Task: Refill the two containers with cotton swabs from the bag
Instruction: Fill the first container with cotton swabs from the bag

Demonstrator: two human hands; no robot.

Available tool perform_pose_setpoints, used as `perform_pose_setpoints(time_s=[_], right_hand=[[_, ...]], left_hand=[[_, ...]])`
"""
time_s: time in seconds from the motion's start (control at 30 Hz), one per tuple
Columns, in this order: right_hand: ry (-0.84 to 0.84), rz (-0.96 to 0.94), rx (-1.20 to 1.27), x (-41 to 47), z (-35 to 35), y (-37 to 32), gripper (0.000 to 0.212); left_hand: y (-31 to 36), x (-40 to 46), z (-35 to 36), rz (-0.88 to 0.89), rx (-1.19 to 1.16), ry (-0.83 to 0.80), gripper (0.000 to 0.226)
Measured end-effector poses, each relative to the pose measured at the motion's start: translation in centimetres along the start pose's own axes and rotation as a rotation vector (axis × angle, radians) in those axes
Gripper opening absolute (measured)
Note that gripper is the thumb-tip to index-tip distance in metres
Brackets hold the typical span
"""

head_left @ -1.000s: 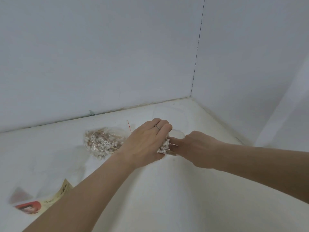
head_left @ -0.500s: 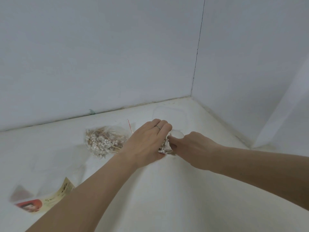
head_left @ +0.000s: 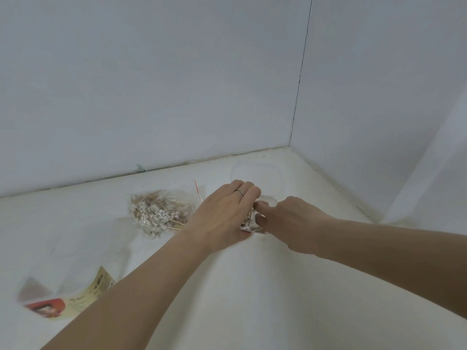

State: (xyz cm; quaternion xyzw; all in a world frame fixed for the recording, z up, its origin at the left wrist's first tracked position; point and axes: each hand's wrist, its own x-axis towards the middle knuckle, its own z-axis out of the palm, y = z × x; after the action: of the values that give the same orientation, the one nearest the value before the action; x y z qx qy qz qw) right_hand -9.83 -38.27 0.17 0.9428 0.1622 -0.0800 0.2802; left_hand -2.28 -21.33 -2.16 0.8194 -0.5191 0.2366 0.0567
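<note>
My left hand (head_left: 222,215) is curled over a bundle of cotton swabs (head_left: 247,224), holding them down in a small clear container (head_left: 262,229) that is mostly hidden between my hands. Only a few white tips show under the fingers. My right hand (head_left: 293,221) grips the container's right side with thumb and fingers. To the left, the clear bag (head_left: 156,213) of wooden-stick cotton swabs lies on the white surface. A second clear container (head_left: 86,238) sits faintly visible farther left.
A clear lid (head_left: 257,173) lies behind my hands near the wall corner. A red thread (head_left: 198,190) lies by the bag. A printed yellow and red packet (head_left: 63,299) sits at the front left. White walls close the back and right.
The swab bundle under my left hand shows less than before, sunk lower between the hands. My right hand has closed in on the container, its thumb now on top.
</note>
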Motion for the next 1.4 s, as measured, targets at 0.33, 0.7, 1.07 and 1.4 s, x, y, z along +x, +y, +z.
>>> perform_pose_setpoints(time_s=[0.33,0.7,1.07,1.4], right_hand=[[0.027,0.024,0.359,-2.0,0.7,0.4,0.035],[-0.184,0.070,0.764,-1.4,-0.8,0.1,0.068],[-0.230,0.180,0.978,-0.4,-1.3,0.2,0.046],[-0.120,0.142,0.863,-1.2,-0.3,-0.8,0.037]], left_hand=[[-0.3,0.0,0.3,-0.057,0.020,-0.015,0.060],[0.1,0.0,0.1,-0.036,0.048,-0.018,0.062],[0.6,-0.1,0.0,-0.019,0.045,-0.003,0.060],[0.7,0.0,-0.1,-0.038,0.050,-0.029,0.061]])
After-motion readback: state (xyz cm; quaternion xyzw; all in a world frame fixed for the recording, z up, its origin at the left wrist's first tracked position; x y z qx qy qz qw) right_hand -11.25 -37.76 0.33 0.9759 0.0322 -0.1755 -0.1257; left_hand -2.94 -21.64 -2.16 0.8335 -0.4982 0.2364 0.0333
